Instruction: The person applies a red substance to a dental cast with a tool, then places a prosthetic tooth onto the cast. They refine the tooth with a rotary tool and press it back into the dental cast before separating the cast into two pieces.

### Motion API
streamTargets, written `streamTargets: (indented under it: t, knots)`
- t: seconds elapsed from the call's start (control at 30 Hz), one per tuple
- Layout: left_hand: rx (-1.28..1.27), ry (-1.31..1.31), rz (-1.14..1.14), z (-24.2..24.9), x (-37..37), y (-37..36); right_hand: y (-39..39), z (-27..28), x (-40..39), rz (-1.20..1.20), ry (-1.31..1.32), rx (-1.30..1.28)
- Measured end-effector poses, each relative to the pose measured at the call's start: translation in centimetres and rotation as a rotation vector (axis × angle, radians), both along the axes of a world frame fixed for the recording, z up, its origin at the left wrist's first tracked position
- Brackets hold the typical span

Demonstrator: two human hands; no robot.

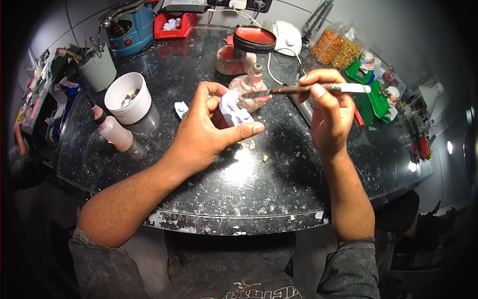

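Observation:
My left hand [206, 132] holds a pale bluish-white dental cast [233, 109] between thumb and fingers, over the middle of the dark table. In my right hand [329, 107] is a slim tool [298, 89] with a white end, gripped by thumb and fingers and pointing left. Its thin blade reaches the upper right side of the cast; whether it touches cannot be made out. Some pink material shows along the blade. Behind the cast stands a stained burner [255, 82], partly hidden by the tool. Another pale cast piece [181, 109] lies left of my left hand.
A dish of red wax [255, 36] stands at the back. On the left are a white tub [128, 98] and a bottle [115, 133]. Green trays [374, 102] sit at the right, bags [338, 46] behind them. Small pieces [265, 158] lie near the front. Another person's arm [19, 137] shows far left.

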State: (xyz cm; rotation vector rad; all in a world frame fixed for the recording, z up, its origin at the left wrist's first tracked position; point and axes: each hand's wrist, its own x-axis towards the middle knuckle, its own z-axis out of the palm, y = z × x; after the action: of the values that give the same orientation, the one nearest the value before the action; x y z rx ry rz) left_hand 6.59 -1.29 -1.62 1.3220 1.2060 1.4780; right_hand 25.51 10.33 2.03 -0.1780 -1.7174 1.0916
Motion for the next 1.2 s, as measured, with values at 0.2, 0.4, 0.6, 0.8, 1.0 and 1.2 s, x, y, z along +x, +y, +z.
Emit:
streamTargets:
  t: [0.2,0.4,0.6,0.8,1.0,1.2]
  knots:
    - [-0.048,-0.142,-0.14,0.2,0.3,0.0,3.5,1.7,2.7,-0.378,-0.254,-0.091]
    - [-0.082,-0.215,-0.092,-0.7,0.1,0.3,3.6,0.2,3.1,-0.678,-1.523,0.094]
    - [-0.21,-0.549,-0.191,-0.4,-0.3,0.2,1.2,0.1,2.4,-0.843,-1.337,0.456]
    - [-0.215,-0.569,-0.28,0.1,-0.1,0.1,-0.4,1.8,1.5,-0.008,-1.236,0.205]
    - [-0.248,-0.578,-0.259,0.1,-0.2,0.3,-0.5,0.5,1.1,0.27,-1.204,0.146]
    - [-0.312,-0.672,-0.262,0.7,0.2,0.2,-0.4,0.0,0.8,0.22,-1.205,0.211]
